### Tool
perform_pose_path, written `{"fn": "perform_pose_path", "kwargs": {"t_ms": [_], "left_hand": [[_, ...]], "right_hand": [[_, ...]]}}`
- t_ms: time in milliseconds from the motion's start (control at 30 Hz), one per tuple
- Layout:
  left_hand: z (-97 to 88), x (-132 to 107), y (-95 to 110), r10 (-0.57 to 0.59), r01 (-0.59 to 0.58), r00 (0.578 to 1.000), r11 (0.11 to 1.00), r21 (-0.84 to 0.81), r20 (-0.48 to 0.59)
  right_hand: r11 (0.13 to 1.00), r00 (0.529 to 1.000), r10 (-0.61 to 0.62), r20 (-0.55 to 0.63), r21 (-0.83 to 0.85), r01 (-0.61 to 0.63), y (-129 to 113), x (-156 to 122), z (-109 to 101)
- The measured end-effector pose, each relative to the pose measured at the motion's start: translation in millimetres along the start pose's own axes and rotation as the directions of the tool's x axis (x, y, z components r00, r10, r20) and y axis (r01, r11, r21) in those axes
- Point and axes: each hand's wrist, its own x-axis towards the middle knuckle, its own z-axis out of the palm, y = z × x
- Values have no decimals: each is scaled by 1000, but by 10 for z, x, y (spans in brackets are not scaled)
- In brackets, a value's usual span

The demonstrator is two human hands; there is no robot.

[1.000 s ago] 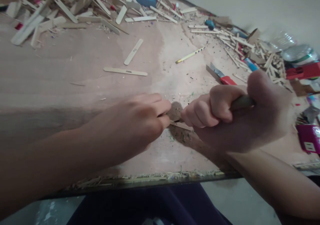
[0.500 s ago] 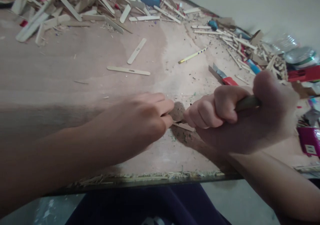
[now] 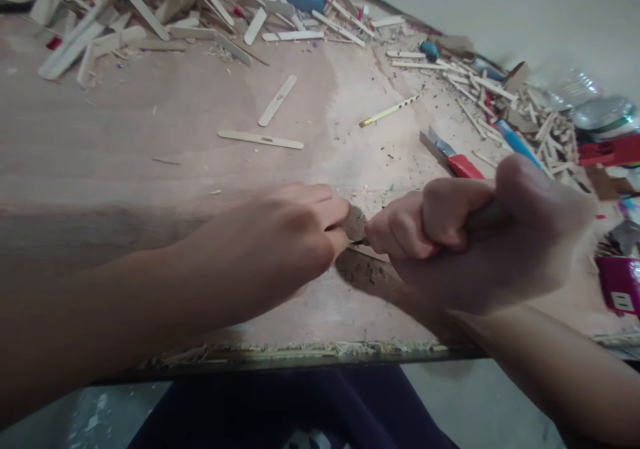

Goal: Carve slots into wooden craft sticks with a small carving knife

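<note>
Left hand (image 3: pixel 300 236) is pinching a wooden stick (image 3: pixel 373 254) low over the table (image 3: pixel 175 109), seemingly to steady it, while right hand (image 3: pixel 460 242) is clamping a tool (image 3: pixel 485 215) in its fist, likely for control, tip lying between both hands.

Appears to be a craft workshop, judging by bench (image 3: pixel 120 129) littered with wooden sticks (image 3: pixel 147 13), shavings (image 3: pixel 345 350), red-handled blade (image 3: pixel 464 166).
</note>
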Motion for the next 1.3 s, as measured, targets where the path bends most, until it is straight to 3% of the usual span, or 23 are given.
{"fn": "perform_pose_path", "kwargs": {"t_ms": [133,233,400,533,667,767,867,933,1133,1300], "left_hand": [[67,-18,18,-27,26,999,1000,-6,-21],[97,-32,29,-46,46,999,999,-3,-13],[49,4,34,-25,25,999,1000,11,27],[89,-15,19,3,-4,1000,999,52,13],[160,-101,-9,-3,5,1000,996,94,-22],[198,-135,-29,-16,21,998,997,79,-62],[254,-132,-50,-17,24,995,997,79,-95],[322,-125,-61,-18,30,993,994,100,-114],[525,-152,-2,-46,75,980,986,147,-193],[282,-108,131,-124,151,977,977,152,-174]], "right_hand": [[997,994,-73,-80,-10,72,125,-3,90],[991,992,-119,-49,55,121,190,1,69],[994,995,-85,45,75,82,142,92,-46],[997,996,-55,69,-48,59,59,121,-71],[966,989,-134,-69,-230,115,-23,-9,-101],[897,981,-114,-154,-441,35,-183,-158,-166],[758,990,26,-142,-643,-112,-394,-292,-264],[682,990,91,-111,-717,-144,-492,-367,-340],[491,982,178,64,-871,-32,-472,-517,-423],[405,959,247,138,-914,27,-417,-534,-369]]}}
